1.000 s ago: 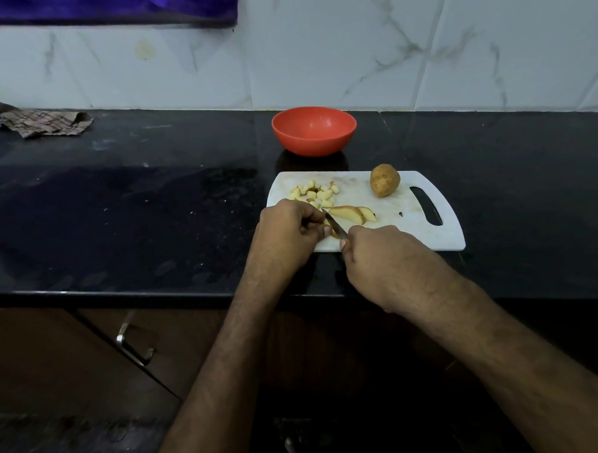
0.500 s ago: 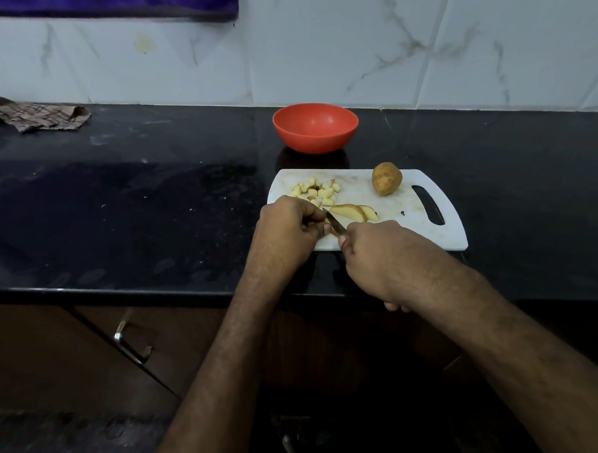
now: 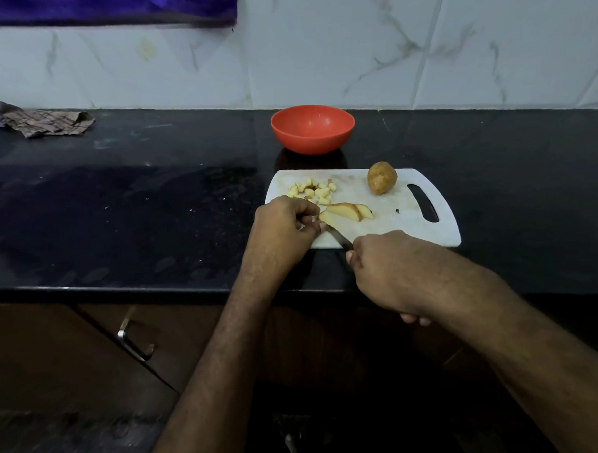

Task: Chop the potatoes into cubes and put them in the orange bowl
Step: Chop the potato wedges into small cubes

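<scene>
A white cutting board [image 3: 400, 228] lies on the black counter. On its left part sits a pile of several potato cubes [image 3: 312, 190]. Potato wedges [image 3: 350, 211] lie in the middle of the board, and a whole unpeeled potato [image 3: 382, 177] sits farther back. My left hand [image 3: 284, 228] pinches the near end of a potato wedge. My right hand [image 3: 392, 268] grips a knife [image 3: 339, 237], whose blade points at the wedge by my left fingers. The orange bowl [image 3: 313, 128] stands behind the board and looks empty.
A crumpled checked cloth [image 3: 44, 120] lies at the back left of the counter [image 3: 119, 217], next to a blue object at the frame edge. A tiled wall rises behind. Below the counter edge is a cabinet with a metal handle [image 3: 134, 339].
My right hand has drawn back slightly toward the counter's front edge, so more of the knife blade shows. My left hand stays on the wedge.
</scene>
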